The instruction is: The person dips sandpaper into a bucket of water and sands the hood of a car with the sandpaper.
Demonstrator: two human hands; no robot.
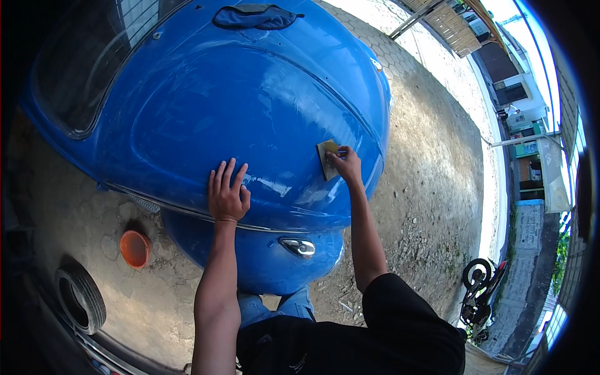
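A rounded blue car hood (206,119) with whitish, scuffed patches spreads out before me. My left hand (228,192) rests on its near edge, palm down and fingers spread, holding nothing. Farther right, my right hand (345,164) pinches a tan-grey sheet of sandpaper (326,161) between thumb and fingers. That sheet lies against the hood's right part; its underside is hidden. Below the hood is the blue fender (256,262), which carries a chrome-rimmed lamp (299,248).
A dark blue cloth (256,17) lies at the hood's far side, near the windshield (81,69). On the ground at left are an orange bucket (135,249) and a loose tire (81,297). A motorcycle (481,290) stands at far right, beyond gravelly ground (425,206).
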